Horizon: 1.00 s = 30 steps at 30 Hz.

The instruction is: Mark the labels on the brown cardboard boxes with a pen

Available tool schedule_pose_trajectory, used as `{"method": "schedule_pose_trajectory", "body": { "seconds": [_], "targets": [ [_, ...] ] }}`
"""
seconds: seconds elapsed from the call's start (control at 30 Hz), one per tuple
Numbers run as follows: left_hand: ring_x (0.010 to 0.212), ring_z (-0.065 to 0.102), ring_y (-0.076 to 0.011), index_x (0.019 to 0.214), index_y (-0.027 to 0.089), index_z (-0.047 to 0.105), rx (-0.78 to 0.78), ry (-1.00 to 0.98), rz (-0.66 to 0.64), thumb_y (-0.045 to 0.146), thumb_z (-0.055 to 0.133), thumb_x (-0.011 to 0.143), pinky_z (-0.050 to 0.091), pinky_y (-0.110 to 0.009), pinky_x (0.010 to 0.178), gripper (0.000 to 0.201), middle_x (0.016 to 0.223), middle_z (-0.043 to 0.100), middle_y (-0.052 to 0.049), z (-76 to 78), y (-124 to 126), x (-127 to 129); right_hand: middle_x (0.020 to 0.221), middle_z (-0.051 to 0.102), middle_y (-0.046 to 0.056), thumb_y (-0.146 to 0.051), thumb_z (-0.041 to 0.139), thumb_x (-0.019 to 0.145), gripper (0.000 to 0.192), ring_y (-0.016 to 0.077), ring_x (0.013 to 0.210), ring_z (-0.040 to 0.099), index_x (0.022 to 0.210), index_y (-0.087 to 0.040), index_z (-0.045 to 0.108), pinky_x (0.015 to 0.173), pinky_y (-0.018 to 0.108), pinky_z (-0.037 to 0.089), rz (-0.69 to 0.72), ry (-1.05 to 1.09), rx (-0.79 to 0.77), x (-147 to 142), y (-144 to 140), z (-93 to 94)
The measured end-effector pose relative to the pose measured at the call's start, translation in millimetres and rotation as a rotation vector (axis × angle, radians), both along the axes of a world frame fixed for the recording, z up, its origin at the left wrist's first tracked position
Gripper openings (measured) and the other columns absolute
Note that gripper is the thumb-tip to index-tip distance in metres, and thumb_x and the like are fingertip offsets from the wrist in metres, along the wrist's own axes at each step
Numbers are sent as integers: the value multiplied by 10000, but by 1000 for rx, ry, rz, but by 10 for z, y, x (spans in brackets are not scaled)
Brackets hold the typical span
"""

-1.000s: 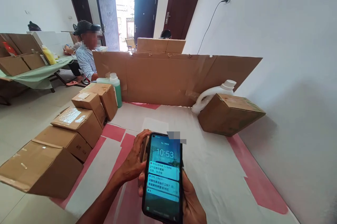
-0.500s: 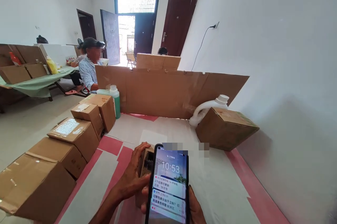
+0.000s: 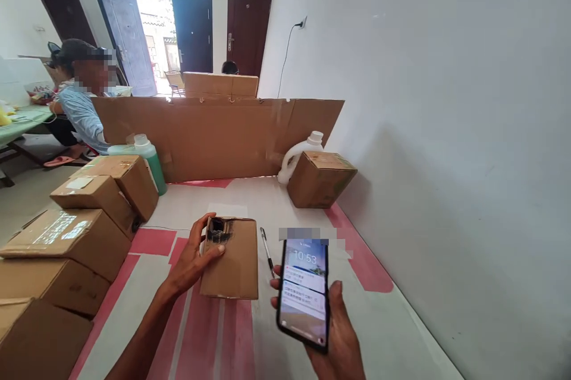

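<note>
Head view: left hand (image 3: 193, 261) grips left edge of small torn cardboard box (image 3: 232, 258) lying flat on white-and-pink table cover (image 3: 383, 320), thumb by ragged hole; right hand (image 3: 335, 338) wraps lit smartphone (image 3: 304, 291), screen up, just right of box; pen (image 3: 267, 251) lies between; stacked cartons (image 3: 84, 213) line left edge

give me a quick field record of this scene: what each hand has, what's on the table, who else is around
left hand: left hand grips the far left corner of a small cardboard box with a torn hole
right hand: right hand holds a lit phone
between them: pen lying on the table
left edge: row of sealed cartons, green bottle
back: cardboard screen, white jug behind a carton
others: seated person at left
</note>
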<state>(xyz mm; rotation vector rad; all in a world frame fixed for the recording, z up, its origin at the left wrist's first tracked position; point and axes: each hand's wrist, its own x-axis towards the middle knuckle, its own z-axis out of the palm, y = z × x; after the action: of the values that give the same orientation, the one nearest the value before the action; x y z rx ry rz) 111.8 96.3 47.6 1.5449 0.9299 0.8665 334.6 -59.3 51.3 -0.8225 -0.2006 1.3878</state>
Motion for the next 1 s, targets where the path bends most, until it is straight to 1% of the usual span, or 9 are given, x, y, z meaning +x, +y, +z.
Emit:
{"method": "schedule_pose_trajectory", "body": {
  "seconds": [0.17,0.3,0.4,0.5,0.63,0.73,0.8,0.9,1.0],
  "targets": [
    [1376,486,-347,1510,286,359,-55,-44,-27,499,675,863,407,-511,1137,751,1551,453,-109,47,120,39,1186,766,139,-577,729,823,557,320,1050,737,1216,-184,707,943,495,561,-135,1,-187,609,-34,-749],
    [1360,503,-336,1533,284,333,-64,-50,-45,490,669,866,420,-509,1125,775,1552,451,-112,54,146,27,1106,781,137,-512,694,801,475,322,1004,742,1131,-173,738,984,529,526,-174,-30,-220,875,-56,-1100],
    [1348,509,-331,1531,293,346,-66,-46,-53,480,676,862,433,-494,1111,768,1533,471,-103,60,160,19,1066,786,144,-475,676,788,462,315,969,745,1120,-160,741,967,519,534,-167,-19,-236,920,-38,-1136],
    [1358,489,-328,1515,295,372,-76,-36,-38,476,673,864,432,-479,1103,739,1529,472,-94,80,191,37,1032,794,134,-472,681,807,446,298,914,756,1113,-152,740,912,479,563,-145,-4,-239,847,-19,-1057],
    [1348,484,-333,1481,245,414,-92,-26,0,479,688,835,419,-482,1097,739,1490,506,-113,95,305,100,1011,798,106,-554,765,761,530,279,876,756,1115,-161,735,841,408,570,-55,-138,-288,667,-41,-997],
    [1313,511,-323,1433,204,462,-105,-48,31,451,699,805,409,-475,1101,716,1430,560,-120,75,445,154,784,764,64,-650,794,679,569,227,672,693,916,-135,745,629,321,505,1,-401,-396,515,-78,-1068],
    [1289,532,-310,1414,200,481,-125,-47,40,432,695,806,403,-468,1105,685,1399,587,-115,49,545,183,678,705,38,-720,750,675,601,206,609,622,803,-134,718,571,306,432,39,-579,-418,415,-115,-1140],
    [1271,549,-302,1391,206,503,-151,-32,49,426,700,808,393,-463,1111,654,1375,605,-105,-5,680,210,662,662,31,-804,594,763,639,214,653,572,736,-171,679,622,327,407,56,-917,-395,320,-206,-1235],
    [1258,563,-304,1382,204,512,-149,-41,61,486,664,837,393,-470,1110,632,1373,610,-106,-82,776,201,655,620,57,-864,470,797,683,241,679,540,657,-219,643,704,384,414,-22,-1340,-381,353,-286,-1313]
  ]
}}
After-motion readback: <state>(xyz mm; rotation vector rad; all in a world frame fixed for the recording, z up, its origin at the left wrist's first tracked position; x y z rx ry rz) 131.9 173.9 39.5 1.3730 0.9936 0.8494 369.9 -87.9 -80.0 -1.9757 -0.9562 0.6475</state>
